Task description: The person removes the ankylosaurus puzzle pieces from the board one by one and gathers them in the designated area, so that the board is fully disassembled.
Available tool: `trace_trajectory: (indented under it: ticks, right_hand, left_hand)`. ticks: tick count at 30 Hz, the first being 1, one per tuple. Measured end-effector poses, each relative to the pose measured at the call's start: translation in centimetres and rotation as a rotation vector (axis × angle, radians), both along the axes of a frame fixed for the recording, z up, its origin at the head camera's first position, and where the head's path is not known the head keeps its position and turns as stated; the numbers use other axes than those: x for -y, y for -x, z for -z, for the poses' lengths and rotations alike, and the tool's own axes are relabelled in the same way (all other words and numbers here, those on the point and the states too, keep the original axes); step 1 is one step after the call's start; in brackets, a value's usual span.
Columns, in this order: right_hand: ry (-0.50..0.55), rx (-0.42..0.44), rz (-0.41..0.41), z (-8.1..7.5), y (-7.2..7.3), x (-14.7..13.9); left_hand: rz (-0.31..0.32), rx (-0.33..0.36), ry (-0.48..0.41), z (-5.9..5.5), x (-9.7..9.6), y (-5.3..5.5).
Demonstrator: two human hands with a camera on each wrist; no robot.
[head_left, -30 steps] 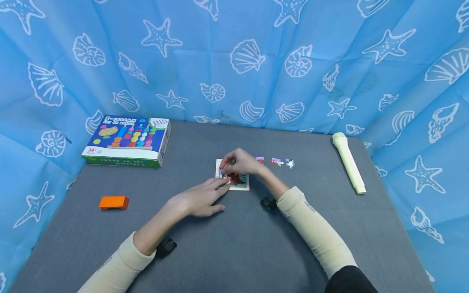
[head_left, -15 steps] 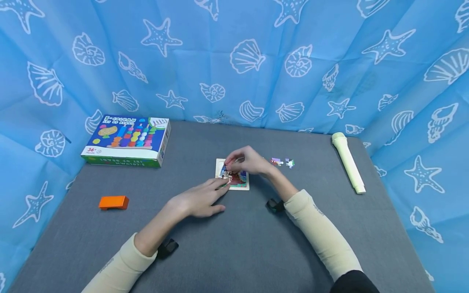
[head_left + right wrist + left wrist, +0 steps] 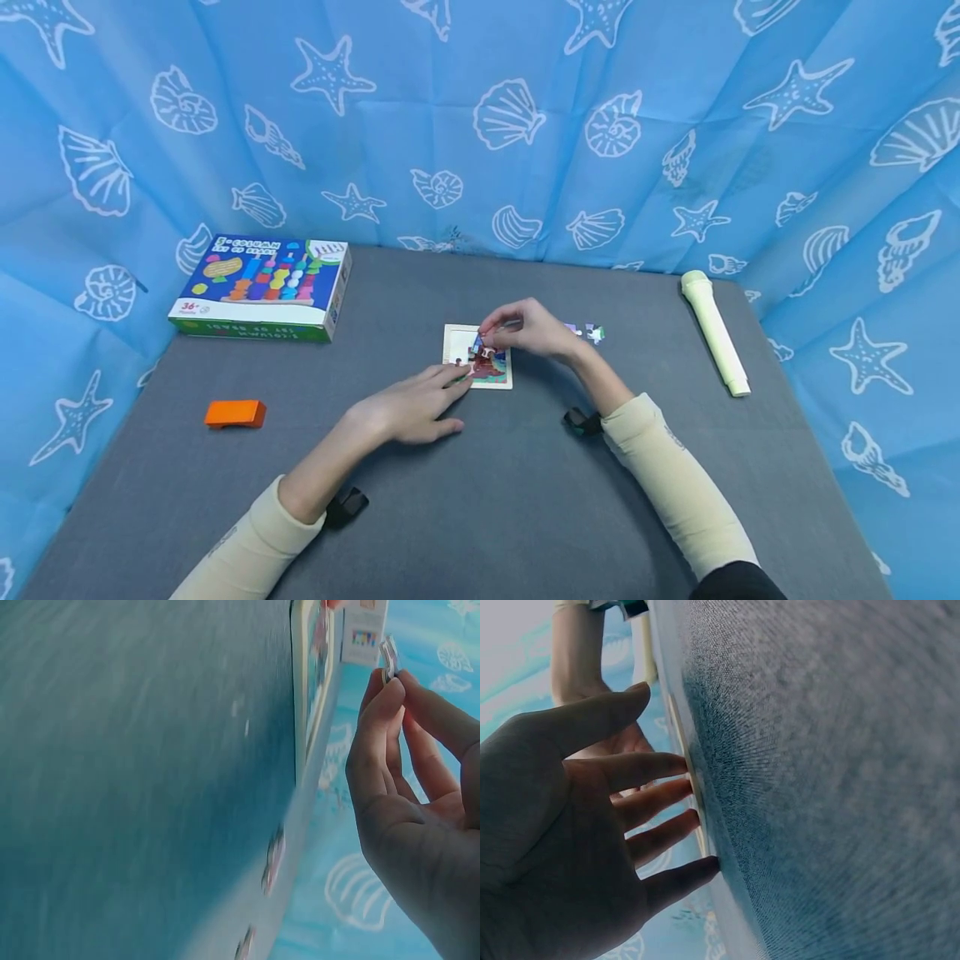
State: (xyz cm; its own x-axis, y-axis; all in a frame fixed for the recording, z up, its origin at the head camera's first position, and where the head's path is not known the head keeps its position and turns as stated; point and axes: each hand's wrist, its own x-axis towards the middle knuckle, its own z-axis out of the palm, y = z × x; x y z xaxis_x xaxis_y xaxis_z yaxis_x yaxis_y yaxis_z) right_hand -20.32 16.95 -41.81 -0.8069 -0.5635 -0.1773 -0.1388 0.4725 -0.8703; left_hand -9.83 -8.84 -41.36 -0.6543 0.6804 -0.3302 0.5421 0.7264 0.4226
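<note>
A small square puzzle board (image 3: 452, 340) with a pale frame lies mid-table; its lower right part carries a dark red and green picture, while its upper left shows bare pale wood. My left hand (image 3: 408, 408) stretches its fingers over the board's lower left, fingertips touching it in the left wrist view. Above the board's upper part, my right hand (image 3: 536, 329) pinches a jigsaw piece (image 3: 389, 656) between thumb and fingertips. In the right wrist view the piece stands tilted on edge, off the board. The right hand covers the board's upper right corner.
Loose jigsaw pieces (image 3: 594, 333) lie right of the board, partly behind the right hand. A bead-set box (image 3: 258, 292) stands back left, an orange block (image 3: 235, 413) at left. A pale yellow stick (image 3: 715, 333) lies far right. A blue curtain (image 3: 420, 125) surrounds the grey table.
My right hand has shifted right across the board, still pinching the piece, uncovering the board's pale upper left and hiding more of the loose pieces. The left hand stays in place.
</note>
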Motion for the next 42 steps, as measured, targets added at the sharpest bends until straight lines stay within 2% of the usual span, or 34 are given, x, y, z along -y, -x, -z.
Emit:
trace_trajectory:
  ticks: [6, 13, 16, 20, 25, 33, 37, 42]
  right_hand:
    - [-0.061, -0.025, -0.006, -0.5, 0.2, -3.0]
    - [-0.131, -0.004, -0.026, -0.2, 0.3, -5.9]
    - [-0.167, -0.055, -0.046, 0.0, 0.4, -6.4]
    - [-0.193, -0.122, -0.041, 0.4, 0.5, -6.7]
    - [-0.22, -0.16, -0.026, 0.6, 0.5, -6.6]
    - [-0.249, -0.159, -0.008, 0.4, 0.1, -6.6]
    - [-0.221, -0.147, 0.039, 0.1, 0.0, -6.6]
    - [-0.168, -0.118, 0.06, 0.2, 0.0, -6.4]
  left_hand:
    - [-0.004, -0.008, 0.01, 0.2, -0.1, 0.1]
    - [0.0, -0.006, 0.006, 0.2, 0.0, -0.1]
    - [0.0, -0.006, 0.0, 0.2, 0.0, 0.0]
    - [0.004, -0.006, 0.0, 0.2, 0.0, 0.0]
    - [0.002, -0.001, -0.002, 0.2, -0.2, 0.0]
    - [0.0, -0.001, -0.005, 0.3, -0.2, 0.0]
    - [-0.005, 0.0, 0.001, 0.3, -0.2, 0.0]
    - [-0.004, -0.003, -0.001, 0.4, -0.1, 0.0]
